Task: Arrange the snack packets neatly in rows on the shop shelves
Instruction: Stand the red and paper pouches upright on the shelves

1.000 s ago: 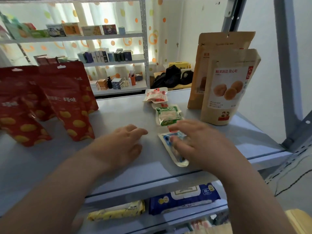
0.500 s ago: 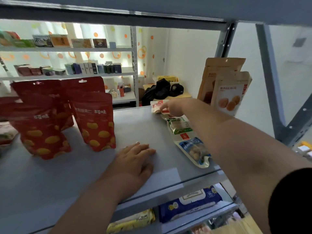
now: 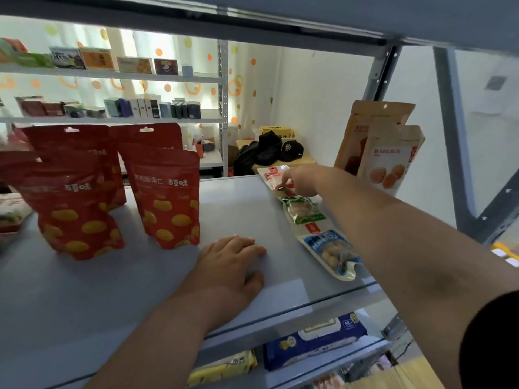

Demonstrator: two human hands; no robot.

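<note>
From your head camera, your left hand (image 3: 233,265) lies flat on the shelf (image 3: 112,299), fingers straight, holding nothing. It looks like it props you up while you lean in.

Your right hand (image 3: 302,182) is stretched far back to the red-and-white packet (image 3: 270,176). Its fingertips are on the packet's near edge. I cannot tell if they pinch it or only press on it. I think you are nudging it straight, so it lines up with the other two.

There are three small packets. They lie flat in one line from back to front on the right side of the shelf: the red-and-white one at the back, the green packet (image 3: 302,210) in the middle, and the blue packet (image 3: 331,251) near the front edge. Their ends touch or overlap a little.

Two tan pouches (image 3: 393,161) stand upright just to the right of that line, one behind the other.

On the left stand the red pouches (image 3: 168,197). I count four for sure, two in front and two behind. A fifth may be at the far left, but it is cut off.
</note>
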